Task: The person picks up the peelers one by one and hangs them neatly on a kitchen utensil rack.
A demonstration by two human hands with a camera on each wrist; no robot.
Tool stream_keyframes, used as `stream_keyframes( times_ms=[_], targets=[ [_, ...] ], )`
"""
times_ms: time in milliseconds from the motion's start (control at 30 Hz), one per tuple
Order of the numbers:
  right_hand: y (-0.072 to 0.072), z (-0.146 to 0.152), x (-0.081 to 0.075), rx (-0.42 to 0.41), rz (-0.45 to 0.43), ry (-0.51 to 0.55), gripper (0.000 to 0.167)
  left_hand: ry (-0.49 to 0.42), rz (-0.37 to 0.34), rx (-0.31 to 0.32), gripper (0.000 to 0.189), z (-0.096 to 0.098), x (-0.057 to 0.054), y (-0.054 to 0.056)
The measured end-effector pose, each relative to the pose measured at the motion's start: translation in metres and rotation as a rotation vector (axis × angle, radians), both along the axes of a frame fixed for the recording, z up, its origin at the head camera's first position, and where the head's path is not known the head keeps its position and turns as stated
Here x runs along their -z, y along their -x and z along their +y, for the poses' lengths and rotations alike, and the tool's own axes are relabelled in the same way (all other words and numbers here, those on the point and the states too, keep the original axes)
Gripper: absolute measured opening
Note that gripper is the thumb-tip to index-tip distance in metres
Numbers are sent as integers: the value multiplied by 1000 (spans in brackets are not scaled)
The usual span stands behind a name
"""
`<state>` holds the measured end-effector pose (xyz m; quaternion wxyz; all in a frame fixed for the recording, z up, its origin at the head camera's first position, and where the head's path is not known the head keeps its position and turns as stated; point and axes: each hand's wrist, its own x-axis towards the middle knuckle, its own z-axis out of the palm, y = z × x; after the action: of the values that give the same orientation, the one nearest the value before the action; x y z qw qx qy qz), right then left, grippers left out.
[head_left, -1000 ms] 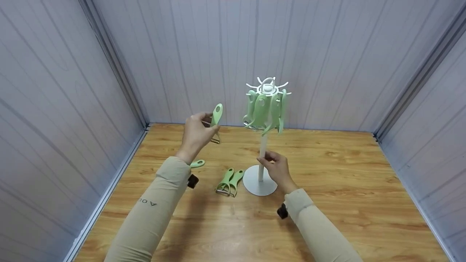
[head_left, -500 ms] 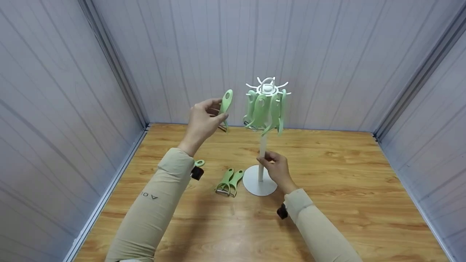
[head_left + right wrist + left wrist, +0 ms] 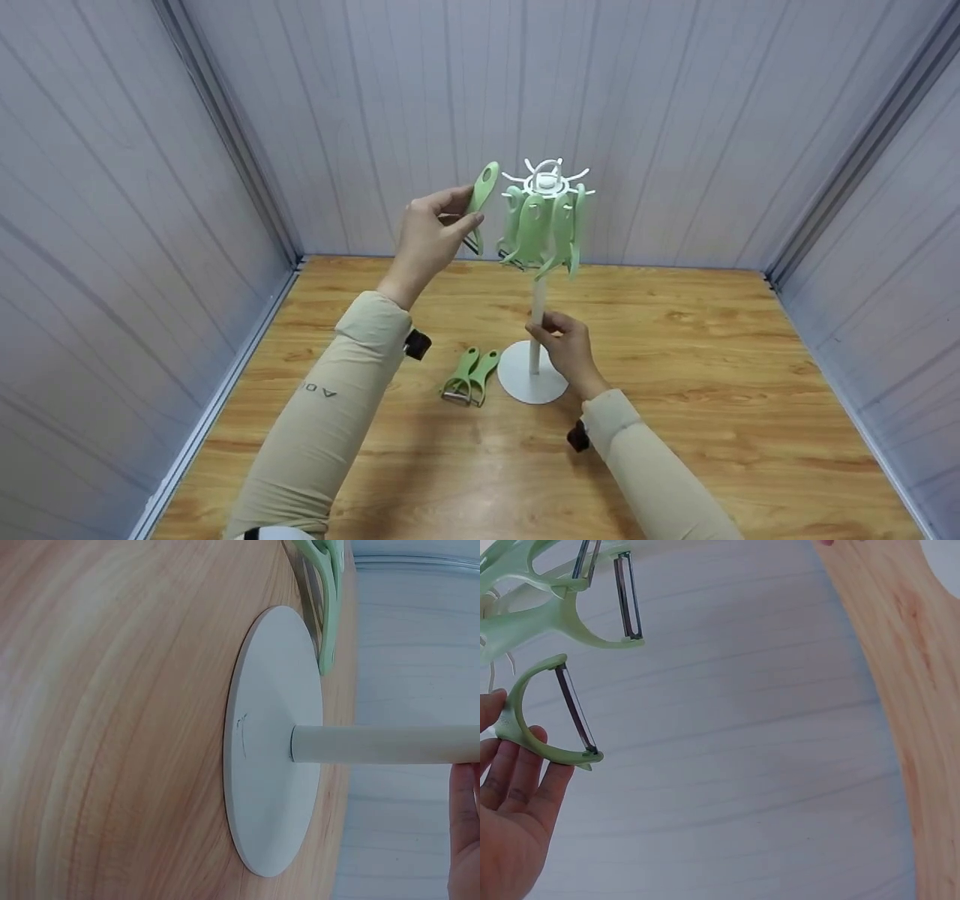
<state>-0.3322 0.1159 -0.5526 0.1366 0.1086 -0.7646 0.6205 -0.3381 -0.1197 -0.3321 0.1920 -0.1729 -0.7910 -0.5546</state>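
Your left hand (image 3: 431,234) pinches a green peeler (image 3: 482,190) just beside the hanging peelers (image 3: 533,229); your right hand (image 3: 570,346) grips the white stand (image 3: 538,300). Swung too close, the held blade (image 3: 575,708) could snag theirs; a slack right grip could allow tipping.

This was a booth-like work cell: pale, streaked wall panels (image 3: 637,90) rose on three sides of a wood-grain tabletop (image 3: 690,337), with grey metal strips (image 3: 217,135) lining their corners.
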Motion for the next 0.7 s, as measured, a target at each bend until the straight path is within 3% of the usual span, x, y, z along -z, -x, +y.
stream_keyframes(
  times_ms=[500,700],
  targets=[
    [3,3,2,-23,15,-31,13,11,42,97,34,9,2,7],
    [4,3,2,-14,15,-12,11,8,55,94,33,10,7,5]
  ],
)
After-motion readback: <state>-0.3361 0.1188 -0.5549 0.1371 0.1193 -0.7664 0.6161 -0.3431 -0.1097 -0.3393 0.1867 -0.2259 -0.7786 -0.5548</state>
